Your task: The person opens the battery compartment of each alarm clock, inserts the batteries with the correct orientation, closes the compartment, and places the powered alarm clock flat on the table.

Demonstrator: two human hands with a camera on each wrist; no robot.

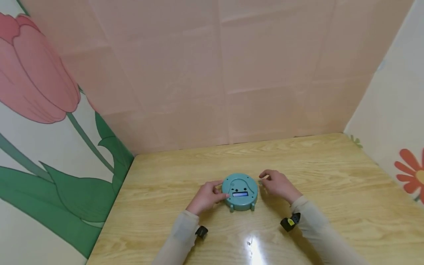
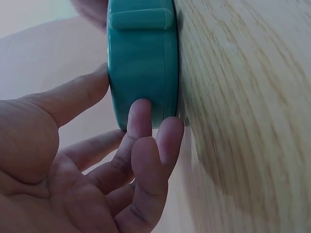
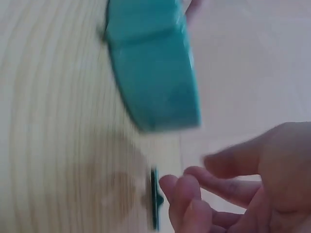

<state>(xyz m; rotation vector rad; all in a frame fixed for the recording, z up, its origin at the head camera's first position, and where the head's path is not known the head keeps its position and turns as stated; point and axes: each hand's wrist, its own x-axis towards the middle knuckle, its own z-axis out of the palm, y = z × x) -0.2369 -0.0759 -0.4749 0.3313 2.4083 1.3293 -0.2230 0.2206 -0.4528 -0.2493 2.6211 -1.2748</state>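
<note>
A round teal device (image 1: 240, 200) with a cartoon face, a small lit screen and two stubby feet lies face up on the wooden table. My left hand (image 1: 206, 197) holds it by its left side, thumb at the front edge and fingers along the side wall (image 2: 141, 63). On the other side, my right hand (image 1: 278, 184) is bent beside the device, apart from it. Close to the right fingertips, a thin dark green piece (image 3: 155, 199) with a small knob lies on the table; thumb and fingers stand apart there, with nothing pinched between them.
The wooden table (image 1: 165, 173) meets a pink-covered wall (image 1: 215, 73) at the back. Painted flower walls flank it on the left and right. A black wrist camera (image 1: 290, 222) hangs under the right sleeve, another (image 1: 201, 232) under the left.
</note>
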